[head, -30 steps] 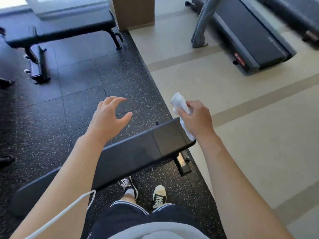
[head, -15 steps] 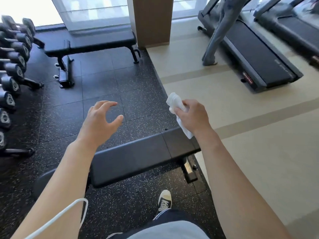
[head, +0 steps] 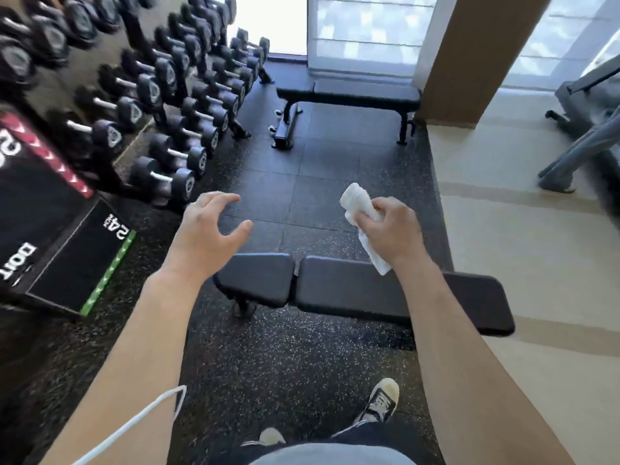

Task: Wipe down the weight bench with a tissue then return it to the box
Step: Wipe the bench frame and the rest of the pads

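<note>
A black padded weight bench lies across the speckled rubber floor in front of me. My right hand grips a crumpled white tissue in the air above the bench's long pad; a tail of the tissue hangs down below the hand. My left hand hovers above and behind the bench's short seat pad, fingers spread and loosely curved, holding nothing. No tissue box is in view.
A rack of black dumbbells fills the upper left. A black plyo box stands at the left. A second bench sits by the window, next to a brown pillar. Treadmill frames stand at right on beige floor.
The view has swung left and I have stepped back: the dumbbell rack and plyo box have come into view. Both hands keep their pose, the right still gripping the tissue.
</note>
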`<state>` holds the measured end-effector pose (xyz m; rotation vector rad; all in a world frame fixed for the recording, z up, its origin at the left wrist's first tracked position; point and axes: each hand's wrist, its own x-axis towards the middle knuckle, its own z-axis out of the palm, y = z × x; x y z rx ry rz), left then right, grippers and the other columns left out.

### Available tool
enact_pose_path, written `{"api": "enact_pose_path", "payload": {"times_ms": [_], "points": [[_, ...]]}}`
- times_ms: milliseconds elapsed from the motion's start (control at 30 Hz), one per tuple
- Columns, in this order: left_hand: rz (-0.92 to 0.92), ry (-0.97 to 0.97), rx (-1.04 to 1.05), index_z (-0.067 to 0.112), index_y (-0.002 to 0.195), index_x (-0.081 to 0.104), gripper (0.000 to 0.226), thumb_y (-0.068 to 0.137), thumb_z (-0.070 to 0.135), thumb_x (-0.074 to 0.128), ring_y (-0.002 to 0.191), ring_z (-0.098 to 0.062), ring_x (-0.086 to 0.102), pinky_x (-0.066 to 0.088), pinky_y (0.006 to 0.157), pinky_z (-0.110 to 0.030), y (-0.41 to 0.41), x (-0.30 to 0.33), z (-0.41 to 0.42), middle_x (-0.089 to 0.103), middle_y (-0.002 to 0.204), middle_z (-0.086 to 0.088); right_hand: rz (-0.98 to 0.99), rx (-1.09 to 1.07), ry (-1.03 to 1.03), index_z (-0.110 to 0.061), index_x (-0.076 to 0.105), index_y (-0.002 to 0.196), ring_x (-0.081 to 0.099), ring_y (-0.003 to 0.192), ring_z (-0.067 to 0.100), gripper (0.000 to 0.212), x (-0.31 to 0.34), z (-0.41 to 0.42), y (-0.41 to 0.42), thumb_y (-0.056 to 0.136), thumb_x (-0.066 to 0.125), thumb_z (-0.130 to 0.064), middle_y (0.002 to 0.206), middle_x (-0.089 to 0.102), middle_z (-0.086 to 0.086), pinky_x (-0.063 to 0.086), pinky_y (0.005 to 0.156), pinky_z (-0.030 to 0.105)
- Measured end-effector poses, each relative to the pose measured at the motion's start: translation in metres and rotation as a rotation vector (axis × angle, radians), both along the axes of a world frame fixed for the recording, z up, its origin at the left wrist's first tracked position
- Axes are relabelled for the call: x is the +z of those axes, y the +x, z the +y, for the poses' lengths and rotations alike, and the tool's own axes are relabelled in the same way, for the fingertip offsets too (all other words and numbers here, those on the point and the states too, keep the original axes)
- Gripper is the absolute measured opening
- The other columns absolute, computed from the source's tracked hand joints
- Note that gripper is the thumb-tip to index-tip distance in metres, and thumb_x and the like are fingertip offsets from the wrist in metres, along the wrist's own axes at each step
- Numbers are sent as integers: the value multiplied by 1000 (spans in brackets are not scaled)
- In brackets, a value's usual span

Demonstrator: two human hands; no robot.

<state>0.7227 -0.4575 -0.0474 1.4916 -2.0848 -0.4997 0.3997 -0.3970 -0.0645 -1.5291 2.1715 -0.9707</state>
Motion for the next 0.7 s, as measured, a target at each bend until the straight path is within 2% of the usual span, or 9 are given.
{"api": "enact_pose_path", "payload": {"times_ms": [133, 233, 367, 467, 700], "points": [[4, -50, 108, 11, 136, 65, 48, 92, 26, 79, 131, -28, 56, 39, 119, -43, 85, 5, 21, 63, 137, -8, 10, 117, 6, -16, 71, 88, 61, 80, 21, 24, 7, -12, 83, 93, 65, -39, 89, 65, 0, 50, 69, 34], [-12, -79, 160, 11, 136, 65, 49, 91, 28, 78, 132, -30, 56, 39, 118, -47, 126, 8, 33, 63, 137, -8, 37, 154, -4, -17, 73, 97, 63, 84, 22, 23, 14, -17, 121, 93, 66, -38, 94, 66, 0, 52, 75, 37], [-24, -62, 242, 16, 139, 62, 52, 92, 34, 74, 136, -31, 50, 37, 118, -49, 155, 9, 44, 59, 142, -4, 58, 197, -26, -18, 74, 97, 62, 83, 20, 21, 21, -28, 153, 93, 67, -38, 92, 66, -2, 44, 69, 32], [-13, -52, 291, 17, 140, 62, 52, 92, 35, 74, 137, -31, 46, 38, 117, -51, 169, 8, 49, 57, 144, -4, 68, 223, -26, -19, 72, 89, 59, 78, 19, 18, 24, -38, 169, 91, 67, -36, 87, 61, -4, 37, 63, 28], [-39, -19, 336, 18, 142, 61, 53, 94, 36, 72, 140, -29, 42, 38, 119, -50, 187, 3, 21, 55, 147, -3, 58, 255, -17, -20, 68, 82, 57, 73, 11, 21, 10, -74, 193, 92, 65, -38, 83, 57, -5, 37, 60, 24]]}}
